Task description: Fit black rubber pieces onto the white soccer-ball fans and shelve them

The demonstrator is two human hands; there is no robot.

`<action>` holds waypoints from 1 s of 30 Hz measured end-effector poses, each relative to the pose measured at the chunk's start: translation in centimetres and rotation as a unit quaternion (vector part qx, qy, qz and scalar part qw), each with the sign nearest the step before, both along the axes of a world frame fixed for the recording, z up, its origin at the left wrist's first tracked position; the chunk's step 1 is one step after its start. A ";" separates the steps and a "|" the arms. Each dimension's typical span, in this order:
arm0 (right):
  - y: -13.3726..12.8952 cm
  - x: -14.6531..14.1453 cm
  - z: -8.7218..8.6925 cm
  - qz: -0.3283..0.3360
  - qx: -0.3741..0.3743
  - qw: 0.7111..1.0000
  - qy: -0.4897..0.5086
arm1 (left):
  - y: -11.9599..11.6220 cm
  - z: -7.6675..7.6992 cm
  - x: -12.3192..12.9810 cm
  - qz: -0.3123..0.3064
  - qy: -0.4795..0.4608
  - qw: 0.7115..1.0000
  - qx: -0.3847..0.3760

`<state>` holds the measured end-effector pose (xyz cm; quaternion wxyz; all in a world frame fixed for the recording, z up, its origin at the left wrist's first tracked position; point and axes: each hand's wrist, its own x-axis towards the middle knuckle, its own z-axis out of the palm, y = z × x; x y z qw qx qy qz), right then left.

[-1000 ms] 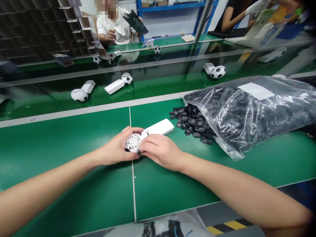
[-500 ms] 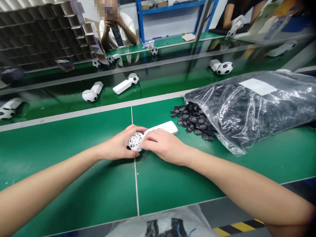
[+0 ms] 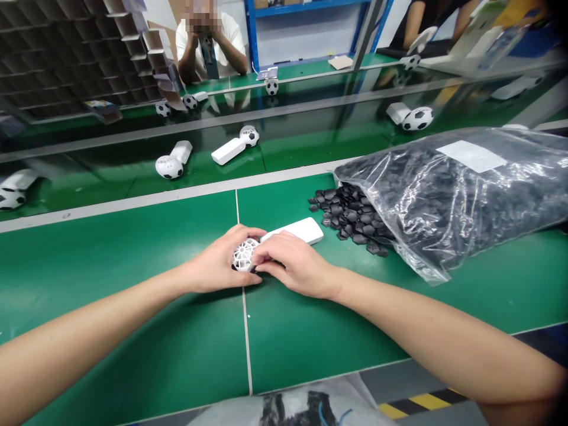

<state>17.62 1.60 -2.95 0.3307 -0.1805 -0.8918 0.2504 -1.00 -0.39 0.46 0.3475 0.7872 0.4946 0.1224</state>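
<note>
A handheld fan with a football-style head lies on the green table in front of me. Its round white grille (image 3: 244,255) faces up, and its white handle (image 3: 302,231) points right and away. My left hand (image 3: 217,260) is wrapped round the left side of the head, thumb and fingers on opposite sides. Fingertips of my right hand (image 3: 297,263) are pinched together at the head's right edge; whatever they hold is hidden. Just beyond the handle, black pentagon pieces (image 3: 350,216) spill from a clear plastic bag (image 3: 479,189).
Beyond a pale rail (image 3: 186,200) runs a green conveyor belt (image 3: 302,142) carrying more fans, among them one near the middle (image 3: 231,149) and one at right (image 3: 415,118). Two people sit across the line. Stacked cardboard compartments (image 3: 75,59) stand far left.
The fans on the near belt have shifted right. My right fingertips have moved slightly on the head's edge, with the thumb showing lower. My left hand keeps its hold.
</note>
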 end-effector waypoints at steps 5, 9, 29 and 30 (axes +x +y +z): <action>0.0 -0.2 0.0 -0.007 -0.006 1.000 0.008 | 0.0 0.0 -0.1 -0.005 -0.008 1.000 -0.006; 0.1 -0.2 -0.1 -0.014 -0.009 1.000 0.003 | -0.1 0.0 -0.1 -0.003 -0.011 1.000 0.004; -0.1 -0.1 0.8 -0.104 -0.093 0.989 -0.045 | 0.0 -0.5 -0.2 -0.007 -0.039 0.998 0.039; -0.1 -0.1 0.9 -0.105 -0.101 0.988 -0.046 | 0.0 -0.5 -0.2 -0.008 -0.040 0.999 0.036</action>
